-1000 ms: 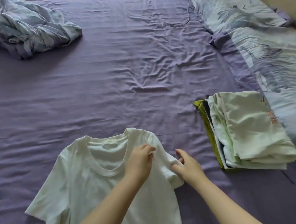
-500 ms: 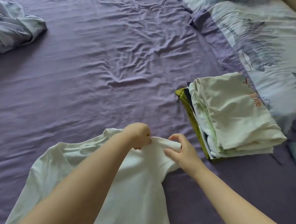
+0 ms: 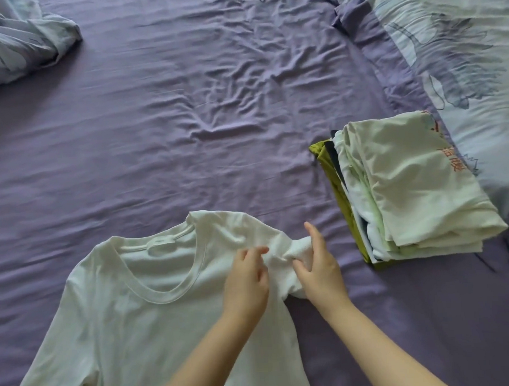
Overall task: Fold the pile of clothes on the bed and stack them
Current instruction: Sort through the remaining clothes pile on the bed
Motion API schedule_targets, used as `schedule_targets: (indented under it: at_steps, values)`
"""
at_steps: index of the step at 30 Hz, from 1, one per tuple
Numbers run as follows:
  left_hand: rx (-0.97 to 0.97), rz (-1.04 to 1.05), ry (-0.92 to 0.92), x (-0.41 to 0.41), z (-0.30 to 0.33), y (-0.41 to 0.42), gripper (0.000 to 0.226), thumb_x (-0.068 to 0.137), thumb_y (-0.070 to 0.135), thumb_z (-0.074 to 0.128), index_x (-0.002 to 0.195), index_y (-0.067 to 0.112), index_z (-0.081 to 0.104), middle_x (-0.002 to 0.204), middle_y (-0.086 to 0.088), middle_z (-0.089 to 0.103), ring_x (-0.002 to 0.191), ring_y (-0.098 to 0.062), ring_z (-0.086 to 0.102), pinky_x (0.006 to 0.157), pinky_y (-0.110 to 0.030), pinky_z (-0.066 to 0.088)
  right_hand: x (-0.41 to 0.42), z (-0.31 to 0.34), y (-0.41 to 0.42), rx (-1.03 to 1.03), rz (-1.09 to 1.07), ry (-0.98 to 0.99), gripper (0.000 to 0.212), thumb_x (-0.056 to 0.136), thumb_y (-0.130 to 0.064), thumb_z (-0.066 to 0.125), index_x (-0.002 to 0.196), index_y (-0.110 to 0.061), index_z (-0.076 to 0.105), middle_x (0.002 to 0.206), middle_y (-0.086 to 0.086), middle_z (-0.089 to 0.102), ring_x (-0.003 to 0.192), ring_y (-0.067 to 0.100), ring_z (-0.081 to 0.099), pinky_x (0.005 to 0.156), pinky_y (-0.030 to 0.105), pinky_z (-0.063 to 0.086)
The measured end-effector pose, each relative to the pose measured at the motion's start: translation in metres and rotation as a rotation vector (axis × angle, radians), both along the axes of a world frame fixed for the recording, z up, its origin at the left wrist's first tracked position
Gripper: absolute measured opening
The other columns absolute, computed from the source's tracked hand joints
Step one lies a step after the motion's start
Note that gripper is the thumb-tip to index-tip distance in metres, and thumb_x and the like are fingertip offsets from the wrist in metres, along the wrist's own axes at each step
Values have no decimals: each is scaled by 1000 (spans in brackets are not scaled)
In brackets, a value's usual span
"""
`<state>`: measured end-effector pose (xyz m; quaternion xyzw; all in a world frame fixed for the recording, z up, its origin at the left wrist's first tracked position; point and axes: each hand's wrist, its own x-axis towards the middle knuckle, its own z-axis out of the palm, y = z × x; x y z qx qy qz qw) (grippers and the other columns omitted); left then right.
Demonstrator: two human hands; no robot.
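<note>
Right hand (image 3: 319, 266) on white T-shirt (image 3: 129, 311) | wrinkled purple sheet (image 3: 184, 114) | floral pillow (image 3: 461, 49)

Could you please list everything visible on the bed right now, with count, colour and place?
White cotton T-shirt: one, white, spread flat at the near left, neckline facing away; its sleeve on the right is bunched.
Stack of folded clothes: one stack, mostly pale white-green on top, with olive and dark layers showing at its left edge, at the right.
Purple bed sheet: one, purple, wrinkled, under everything.
Floral pillow: one, pale blue with a grey print, far right.
Crumpled floral quilt: one, pale blue-grey, far left corner.
Left hand: one, resting on the shirt beside the bunched sleeve; whether its grip pinches the cloth is unclear.
Right hand: one, its grip pinching the bunched sleeve.
</note>
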<state>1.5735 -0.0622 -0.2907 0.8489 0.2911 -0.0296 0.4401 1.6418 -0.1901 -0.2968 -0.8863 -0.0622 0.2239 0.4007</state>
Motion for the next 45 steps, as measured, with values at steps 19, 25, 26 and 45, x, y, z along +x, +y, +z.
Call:
schedule_targets:
  at_steps: [19,25,26,45]
  values:
    - [-640,504,19,-84,12,42,33,100,18,45,133,23,47,107,4,59,76,-9,61,64,-21,49,-49,16,63,-328,596,-292,59,101,-26,34,153,-26,5,161,-2,5,136,19,37,99,32,37]
    - [-409,466,63,-135,14,90,36,97,11,47,131,22,50,102,2,58,87,-18,64,87,-39,52,-56,11,75,-643,654,-274,60,99,-25,33,153,-22,8,161,-2,0,129,24,34,102,35,33]
    - [-374,467,67,-144,16,100,37,97,11,48,132,20,51,106,-1,58,93,-23,63,92,-46,50,-57,13,80,-621,657,-285,58,99,-26,34,153,-24,12,161,-4,3,130,24,34,102,35,34]
    - [-55,575,369,-253,13,232,29,86,35,63,107,15,64,106,-6,66,108,-29,54,87,-34,45,-152,18,271,-369,1127,-355,31,99,-29,41,124,-22,57,132,-5,49,129,25,35,95,34,41]
